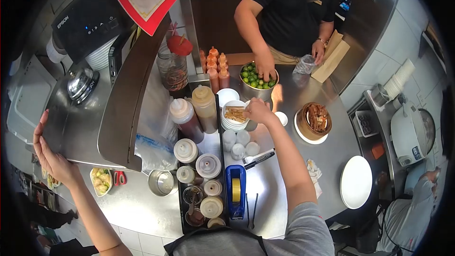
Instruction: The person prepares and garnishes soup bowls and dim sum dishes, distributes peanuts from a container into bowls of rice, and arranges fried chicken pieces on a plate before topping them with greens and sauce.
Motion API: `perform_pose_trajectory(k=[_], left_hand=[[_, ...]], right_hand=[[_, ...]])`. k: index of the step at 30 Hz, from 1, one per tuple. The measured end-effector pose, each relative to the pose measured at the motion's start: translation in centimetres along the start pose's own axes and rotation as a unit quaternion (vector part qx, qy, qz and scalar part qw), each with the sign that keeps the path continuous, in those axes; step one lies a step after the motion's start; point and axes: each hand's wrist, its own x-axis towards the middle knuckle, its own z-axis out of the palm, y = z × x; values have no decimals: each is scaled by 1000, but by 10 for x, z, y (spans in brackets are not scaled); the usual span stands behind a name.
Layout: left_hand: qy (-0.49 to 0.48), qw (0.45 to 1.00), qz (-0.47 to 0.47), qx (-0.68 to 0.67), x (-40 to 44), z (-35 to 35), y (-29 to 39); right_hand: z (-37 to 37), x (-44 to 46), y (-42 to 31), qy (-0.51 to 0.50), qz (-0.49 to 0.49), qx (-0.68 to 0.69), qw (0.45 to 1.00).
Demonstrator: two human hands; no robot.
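Observation:
My left hand (52, 163) lies at the left end of a steel shelf (78, 137), its fingers stretched along the edge. My right hand (259, 111) is closed at the right rim of a small white bowl, on top of a stack of white bowls (233, 125); its fingertips are partly hidden. Brown fried-looking strips (234, 113) lie in that top bowl. Just below stand several small translucent cups (237, 150). A black marker (259, 158) and a blue tape dispenser (235, 192) are nearer to me.
Opposite me, a person's hand (266, 68) reaches into a pot of green limes (256, 85); the other holds a plastic bag (304, 68). A bamboo steamer (316, 119) with food and a white oval plate (356, 182) stand to the right. Sauce bottles (188, 114) line the middle.

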Motion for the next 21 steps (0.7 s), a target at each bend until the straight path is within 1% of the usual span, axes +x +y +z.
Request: perform_pose_trajectory(k=[1,3,4,5,7,9,11,12,13,14,16,17,19,20,21], left_hand=[[5,1000,-8,15,-1,1,2],[0,1000,3,-13,3,-1,-7],[-9,999,11,-29,4,-4,-10],[-2,999,4,-36,4,-4,-10],[-11,999,15,-34,5,-5,-13],[-15,999,27,-27,5,-7,-13],[-9,1000,14,-19,5,-6,-11],[-9,1000,14,-17,4,-6,-10],[-10,1000,24,-3,4,-4,-9],[-11,999,34,10,4,-3,-9],[-8,1000,30,-2,2,-2,-9],[-7,1000,27,-13,2,-2,-9],[-5,999,28,-18,2,-2,-11],[-6,999,28,-24,2,-2,-11],[-7,1000,24,-18,2,-3,-11]], right_hand=[[-1,-3,-4,0,0,-3,1000],[-9,-2,-12,117,-85,-35,989],[-4,4,-15,121,-82,-37,989],[7,15,-18,99,-133,-47,985],[24,27,-22,77,-188,-54,978],[34,37,-28,56,-150,-95,983],[27,37,-36,46,-147,-86,984],[24,35,-39,38,-137,-75,987],[24,38,-36,19,-122,-5,992],[27,39,-33,19,-121,-6,992],[34,43,-29,65,-101,58,991],[40,52,-21,66,-103,56,991],[57,68,-1,187,-103,219,952],[26,46,-11,74,-11,378,923],[22,44,-7,40,-7,554,832]])
